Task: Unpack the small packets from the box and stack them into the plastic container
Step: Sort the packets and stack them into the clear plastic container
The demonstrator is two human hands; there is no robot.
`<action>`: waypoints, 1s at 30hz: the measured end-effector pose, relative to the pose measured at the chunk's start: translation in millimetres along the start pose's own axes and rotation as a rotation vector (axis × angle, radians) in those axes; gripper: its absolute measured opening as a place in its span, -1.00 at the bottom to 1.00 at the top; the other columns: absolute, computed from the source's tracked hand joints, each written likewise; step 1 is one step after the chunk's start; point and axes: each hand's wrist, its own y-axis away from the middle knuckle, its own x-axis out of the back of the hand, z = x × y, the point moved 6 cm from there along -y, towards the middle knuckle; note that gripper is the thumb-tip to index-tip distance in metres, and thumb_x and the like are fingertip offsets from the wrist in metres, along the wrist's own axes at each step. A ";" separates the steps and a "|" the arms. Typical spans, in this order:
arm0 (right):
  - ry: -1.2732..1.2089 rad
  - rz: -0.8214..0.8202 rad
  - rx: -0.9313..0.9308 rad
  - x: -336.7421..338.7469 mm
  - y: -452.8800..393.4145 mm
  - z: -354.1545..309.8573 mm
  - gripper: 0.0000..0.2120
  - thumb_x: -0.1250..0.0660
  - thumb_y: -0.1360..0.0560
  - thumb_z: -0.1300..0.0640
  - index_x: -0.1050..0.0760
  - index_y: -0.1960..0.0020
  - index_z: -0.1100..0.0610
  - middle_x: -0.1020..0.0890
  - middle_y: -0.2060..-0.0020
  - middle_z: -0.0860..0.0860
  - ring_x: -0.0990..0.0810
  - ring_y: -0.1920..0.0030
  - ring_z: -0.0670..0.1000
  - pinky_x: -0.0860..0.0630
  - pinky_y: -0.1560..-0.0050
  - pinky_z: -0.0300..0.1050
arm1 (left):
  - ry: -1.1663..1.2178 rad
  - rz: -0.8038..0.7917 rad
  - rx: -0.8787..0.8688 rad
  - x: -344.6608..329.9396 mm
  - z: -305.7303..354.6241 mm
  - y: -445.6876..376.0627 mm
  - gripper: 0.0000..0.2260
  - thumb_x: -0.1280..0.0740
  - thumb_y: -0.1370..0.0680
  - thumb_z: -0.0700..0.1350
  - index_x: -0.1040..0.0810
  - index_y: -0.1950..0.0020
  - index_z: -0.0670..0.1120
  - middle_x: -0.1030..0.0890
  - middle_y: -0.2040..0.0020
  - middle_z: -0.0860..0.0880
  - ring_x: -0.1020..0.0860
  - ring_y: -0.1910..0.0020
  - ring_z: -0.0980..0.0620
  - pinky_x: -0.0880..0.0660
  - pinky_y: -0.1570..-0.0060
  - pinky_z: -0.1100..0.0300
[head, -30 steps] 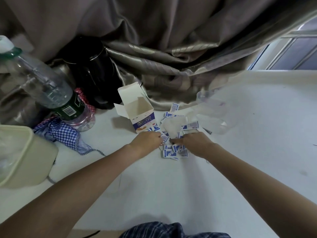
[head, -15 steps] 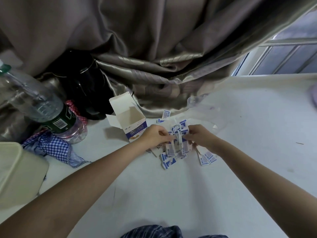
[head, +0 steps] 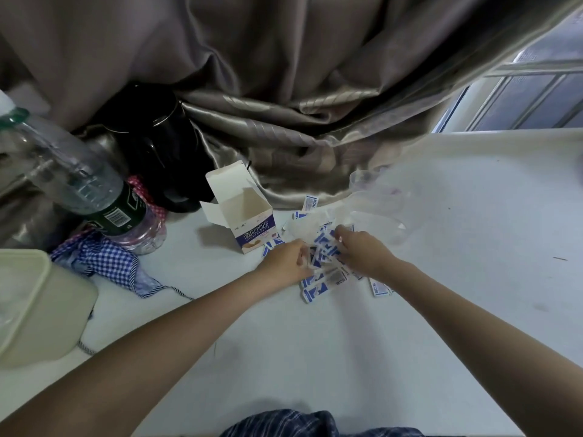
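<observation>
Just in front of the open box [head: 249, 216], on the white table [head: 315, 342], lies a loose heap of small packets [head: 325, 269]. They are flat, thin rectangles, white with blue marks and blue edges, and they lie crossed over each other in many directions. A few packets are apart from the heap: one [head: 310, 203] stands just beside the curtain [head: 284, 89] to the right of the box, and one [head: 380, 288] lies at the near right side of the heap.

The box is a small white carton, upright, with its top flaps open; a purple-blue band with print runs across its front face. The inside looks empty as far as can be seen.

The left hand [head: 285, 261] is at the left side of the heap, just in front of the box, with fingers curled against the packets. The right hand [head: 362, 252] is at the right side, its fingers bent down into the heap. Both hands seem to press the packets together between them, but whether they really pinch any packet cannot be told.

To the right of the box, behind the heap, stands the clear plastic container [head: 378, 209], almost invisible against the table. To the left of the box are a plastic bottle [head: 79, 184], a checked cloth [head: 104, 263] and a dark pot [head: 157, 146].
</observation>
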 end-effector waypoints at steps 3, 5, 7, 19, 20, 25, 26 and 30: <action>0.203 -0.087 0.186 -11.4 13.0 -5.8 -0.85 -0.19 -0.53 0.16 -0.46 -0.05 0.16 -0.59 -0.05 0.09 -0.54 -0.12 0.12 -0.46 0.03 -0.07 | -0.260 -0.095 -0.129 -25.7 1.7 5.4 -0.54 -0.42 -0.43 0.01 -0.38 -0.22 -0.15 -0.41 -0.18 -0.09 -0.42 -0.16 -0.07 -0.38 -0.05 0.14; 0.255 -0.128 0.274 -24.3 19.5 -9.1 -0.75 -0.21 -0.53 0.14 -0.51 -0.19 0.05 -0.50 -0.19 0.00 -0.48 -0.21 0.05 -0.44 0.05 -0.11 | -0.360 -0.096 -0.182 -33.2 3.1 6.5 -0.52 -0.41 -0.44 0.01 -0.34 -0.22 -0.18 -0.38 -0.19 -0.12 -0.39 -0.18 -0.10 -0.36 -0.03 0.11; 0.322 -0.125 0.337 -37.0 23.6 -13.1 -0.72 -0.22 -0.53 0.13 -0.50 -0.22 0.00 -0.36 -0.30 -0.06 -0.39 -0.27 0.02 -0.41 0.08 -0.14 | -0.353 -0.092 -0.191 -34.5 3.5 6.5 -0.63 -0.39 -0.47 -0.05 -0.38 -0.16 -0.19 -0.43 -0.15 -0.14 -0.43 -0.14 -0.12 -0.37 0.01 0.11; 0.129 -0.033 0.163 -38.7 20.1 -3.0 -0.77 -0.18 -0.56 0.11 -0.37 -0.18 0.16 -0.59 -0.04 0.15 -0.55 -0.08 0.18 -0.43 0.10 -0.05 | -0.002 -0.183 -0.119 -22.4 -6.0 5.3 -0.85 -0.29 -0.55 -0.11 -0.55 0.14 -0.16 -0.45 0.30 -0.05 -0.42 0.26 0.00 -0.25 0.34 0.22; 0.081 -0.033 0.111 -36.2 17.3 1.1 -0.75 -0.20 -0.56 0.10 -0.35 -0.18 0.19 -0.59 -0.04 0.18 -0.55 -0.08 0.20 -0.43 0.09 -0.04 | 0.033 -0.180 -0.104 -20.3 -4.1 5.9 -0.87 -0.32 -0.54 -0.12 -0.59 0.01 -0.15 -0.48 0.27 -0.04 -0.44 0.26 0.03 -0.28 0.32 0.27; -0.101 -0.033 -0.027 -27.8 10.8 19.8 -0.75 -0.27 -0.51 0.09 -0.45 -0.13 0.19 -0.63 0.03 0.14 -0.56 -0.01 0.16 -0.44 0.06 -0.05 | 0.157 -0.144 -0.083 -12.2 -1.4 -2.1 -0.78 -0.39 -0.49 -0.12 -0.44 0.33 -0.05 -0.45 0.39 0.06 -0.40 0.38 0.16 -0.30 0.31 0.26; -0.133 -0.042 -0.031 -26.7 10.9 22.7 -0.79 -0.27 -0.50 0.10 -0.49 -0.06 0.20 -0.62 0.09 0.10 -0.55 0.06 0.14 -0.45 0.08 -0.07 | 0.153 -0.138 -0.070 -10.6 -1.4 -4.3 -0.73 -0.38 -0.50 -0.11 -0.41 0.37 -0.05 -0.43 0.41 0.05 -0.37 0.40 0.16 -0.29 0.31 0.25; -0.228 -0.092 -0.040 -21.2 15.3 20.9 -0.86 -0.28 -0.50 0.14 -0.49 0.23 0.14 -0.47 0.35 -0.01 -0.40 0.32 -0.02 -0.32 0.27 -0.20 | 0.133 -0.138 -0.076 -7.7 3.0 -8.1 -0.69 -0.34 -0.53 -0.08 -0.39 0.41 -0.02 -0.39 0.45 0.03 -0.34 0.42 0.11 -0.27 0.28 0.20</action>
